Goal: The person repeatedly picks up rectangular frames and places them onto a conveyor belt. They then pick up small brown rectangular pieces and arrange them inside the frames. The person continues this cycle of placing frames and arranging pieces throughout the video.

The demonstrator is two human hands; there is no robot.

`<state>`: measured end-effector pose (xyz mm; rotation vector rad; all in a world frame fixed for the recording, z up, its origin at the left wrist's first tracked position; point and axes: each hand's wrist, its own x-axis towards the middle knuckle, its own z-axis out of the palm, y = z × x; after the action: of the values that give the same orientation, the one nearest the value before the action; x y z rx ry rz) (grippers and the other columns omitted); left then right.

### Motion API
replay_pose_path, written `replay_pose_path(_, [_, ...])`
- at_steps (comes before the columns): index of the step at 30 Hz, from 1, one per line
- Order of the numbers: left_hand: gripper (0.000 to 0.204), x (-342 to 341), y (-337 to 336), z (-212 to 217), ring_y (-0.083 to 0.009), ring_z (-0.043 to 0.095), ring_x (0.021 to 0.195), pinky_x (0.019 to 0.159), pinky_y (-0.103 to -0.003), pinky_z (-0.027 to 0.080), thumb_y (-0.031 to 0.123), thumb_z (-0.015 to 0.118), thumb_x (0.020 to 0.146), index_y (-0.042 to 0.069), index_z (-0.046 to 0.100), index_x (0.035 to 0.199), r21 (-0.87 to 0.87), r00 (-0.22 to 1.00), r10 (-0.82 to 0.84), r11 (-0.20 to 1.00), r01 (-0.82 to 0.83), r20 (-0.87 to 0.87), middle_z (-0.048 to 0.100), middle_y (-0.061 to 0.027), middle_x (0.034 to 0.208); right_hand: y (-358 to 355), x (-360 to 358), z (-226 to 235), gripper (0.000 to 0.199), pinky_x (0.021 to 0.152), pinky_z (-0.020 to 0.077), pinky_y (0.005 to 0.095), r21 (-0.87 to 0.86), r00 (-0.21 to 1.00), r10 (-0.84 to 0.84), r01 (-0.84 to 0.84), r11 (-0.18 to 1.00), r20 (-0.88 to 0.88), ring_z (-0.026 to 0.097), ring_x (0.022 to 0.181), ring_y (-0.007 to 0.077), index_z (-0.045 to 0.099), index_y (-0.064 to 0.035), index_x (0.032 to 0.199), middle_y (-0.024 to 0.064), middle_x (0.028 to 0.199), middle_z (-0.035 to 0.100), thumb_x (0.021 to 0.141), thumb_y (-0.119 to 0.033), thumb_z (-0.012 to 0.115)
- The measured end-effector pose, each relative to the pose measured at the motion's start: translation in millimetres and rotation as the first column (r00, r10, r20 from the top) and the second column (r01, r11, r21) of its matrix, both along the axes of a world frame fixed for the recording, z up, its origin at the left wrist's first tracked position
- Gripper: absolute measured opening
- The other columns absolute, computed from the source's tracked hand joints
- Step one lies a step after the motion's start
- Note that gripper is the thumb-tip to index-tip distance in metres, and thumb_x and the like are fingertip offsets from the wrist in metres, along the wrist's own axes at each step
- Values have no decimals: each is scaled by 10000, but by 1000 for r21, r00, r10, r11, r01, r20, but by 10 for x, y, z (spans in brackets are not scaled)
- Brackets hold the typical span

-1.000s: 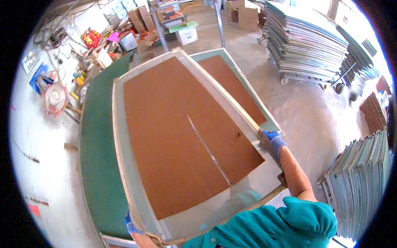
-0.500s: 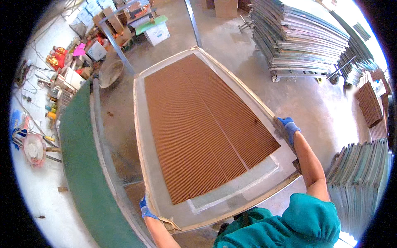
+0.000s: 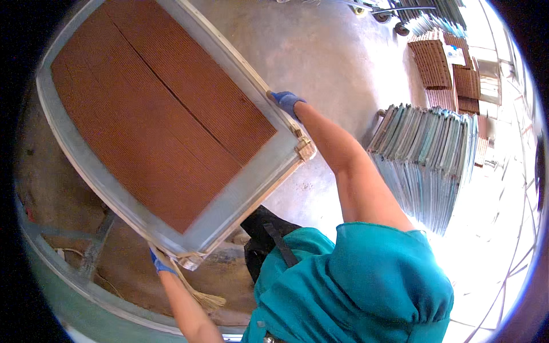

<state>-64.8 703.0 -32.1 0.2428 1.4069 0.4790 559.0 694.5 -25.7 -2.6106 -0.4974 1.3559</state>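
A large wooden-framed mesh screen (image 3: 231,51) fills the left of the view, slanting from upper left to lower middle. On it lie brown ribbed sheets (image 3: 148,114) with a dark seam running lengthwise. My right hand (image 3: 287,102), in a blue glove, is closed on the right rail near the close corner. At the lower left corner my left hand (image 3: 162,263), also blue-gloved, grips the rail from outside, its fingers partly hidden. Beneath that corner hangs a pale frayed strip with a straw-like tuft (image 3: 206,298). The screen's far end is cut off.
Many thin framed panels stand in a stack (image 3: 420,143) on the floor to my right. Beyond it are brown ribbed pieces (image 3: 430,63) and a wheeled cart (image 3: 382,16). A green-topped surface with a pale edge (image 3: 97,303) curves along the lower left.
My view has swung to the right. The framed screen now lies farther left and higher in the picture, its far end out of view. Both hands keep hold of its rails.
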Motion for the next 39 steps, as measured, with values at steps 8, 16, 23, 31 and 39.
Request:
replay_pose_path(8, [672,-55,-233,-95,-276,271,1230,1001,-380,232,505,354,846,61,210,1329,5,995,-29,1000,30,-97,253,-145,1347,-278,-148,222,541,853,393,366,15,878,319,-347,938,356,503,1032,292,536,-45,1073,171,1097,537,758,-485,521])
replay_pose_path(16, [529,-606,-1988,286,-281,409,1092,902,-361,348,408,417,849,56,381,1242,-166,972,229,957,-236,-62,407,-100,1246,-800,-597,192,387,727,449,407,-232,824,324,-240,943,464,558,870,357,553,-52,889,185,904,590,694,-382,603])
replay_pose_path(23, [521,-422,-3058,891,-260,452,1051,862,-407,372,399,472,825,69,400,1222,-141,872,419,876,-462,-254,446,-97,1204,-958,-719,-212,220,738,473,385,-124,763,294,-274,954,575,573,920,305,605,-64,927,158,955,601,773,-181,500])
replay_pose_path(31, [530,-16,-4038,1583,-272,438,1081,884,-423,357,408,489,825,106,371,1244,201,762,640,762,-615,-98,412,-73,1254,-1268,-2678,547,87,563,469,267,-97,196,-370,761,641,-908,520,616,173,551,-70,754,54,644,513,794,-146,541])
replay_pose_path(39, [674,193,-4878,2703,-334,337,1154,942,-497,280,591,320,819,148,216,1317,18,273,664,364,-931,697,323,-136,1315,-2391,-6620,2818,218,514,502,293,-436,-518,-330,93,895,-789,552,522,182,561,-27,707,70,610,568,799,-85,372])
